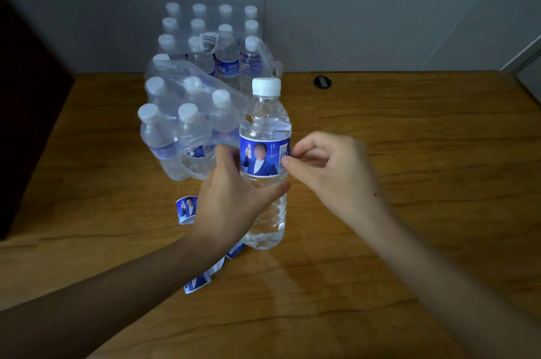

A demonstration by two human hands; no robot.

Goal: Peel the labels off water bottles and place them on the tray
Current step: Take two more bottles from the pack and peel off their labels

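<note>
Head view: your left hand (231,200) grips the upright bottle (265,171) (cap on); your right hand (328,165), at its 3 o'clock, pinches the label (262,158) edge.

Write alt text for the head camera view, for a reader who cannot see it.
A left hand grips a clear water bottle upright above a wooden table while the right hand pinches the edge of its blue label. Peeled labels lie below; a shrink-wrapped pack of bottles stands behind.
</note>
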